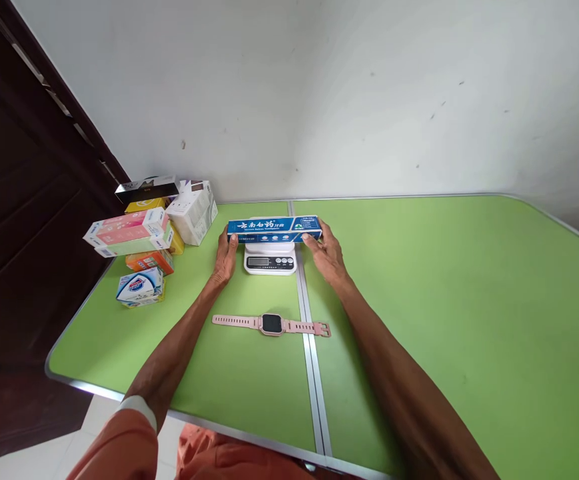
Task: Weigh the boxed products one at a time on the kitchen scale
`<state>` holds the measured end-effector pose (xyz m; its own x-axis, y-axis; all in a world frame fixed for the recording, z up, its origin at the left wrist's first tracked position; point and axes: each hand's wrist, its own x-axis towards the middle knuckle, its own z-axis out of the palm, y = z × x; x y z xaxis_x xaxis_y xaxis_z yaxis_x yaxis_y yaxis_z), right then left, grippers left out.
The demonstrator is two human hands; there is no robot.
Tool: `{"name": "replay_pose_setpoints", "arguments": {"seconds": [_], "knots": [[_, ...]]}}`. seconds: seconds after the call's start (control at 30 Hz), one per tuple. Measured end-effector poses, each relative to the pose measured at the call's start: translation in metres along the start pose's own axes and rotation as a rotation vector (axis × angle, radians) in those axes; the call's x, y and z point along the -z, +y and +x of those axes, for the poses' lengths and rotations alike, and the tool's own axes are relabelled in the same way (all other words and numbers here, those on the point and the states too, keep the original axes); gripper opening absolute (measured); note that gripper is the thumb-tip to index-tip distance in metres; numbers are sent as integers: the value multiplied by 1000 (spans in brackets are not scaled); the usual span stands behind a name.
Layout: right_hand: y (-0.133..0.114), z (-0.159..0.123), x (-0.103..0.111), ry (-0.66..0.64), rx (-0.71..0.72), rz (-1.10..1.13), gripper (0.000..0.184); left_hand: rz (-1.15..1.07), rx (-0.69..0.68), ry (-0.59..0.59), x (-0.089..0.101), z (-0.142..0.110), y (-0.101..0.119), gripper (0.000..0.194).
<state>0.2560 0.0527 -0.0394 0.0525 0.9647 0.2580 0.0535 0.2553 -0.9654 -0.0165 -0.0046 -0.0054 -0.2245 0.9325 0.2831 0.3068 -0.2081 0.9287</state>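
Two hands, left (226, 257) and right (325, 252), are clamping one blue box (274, 229) by its ends, one per end. Box is sitting between them over one scale (270, 261), covering its top; can't tell if touching. One watch (271, 324) is lying nearer the body, between the forearms. Several boxes (132, 230) are crowding left of the left hand, some stacked.
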Motion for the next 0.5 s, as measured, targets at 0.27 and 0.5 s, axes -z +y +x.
{"name": "replay_pose_setpoints", "arguments": {"seconds": [0.27, 0.5], "knots": [[8, -8, 0, 94, -11, 59, 102, -139, 65, 68, 0, -1, -13, 98], [4, -12, 7, 130, 2, 71, 98, -278, 231, 114, 2, 10, -22, 96]]}}
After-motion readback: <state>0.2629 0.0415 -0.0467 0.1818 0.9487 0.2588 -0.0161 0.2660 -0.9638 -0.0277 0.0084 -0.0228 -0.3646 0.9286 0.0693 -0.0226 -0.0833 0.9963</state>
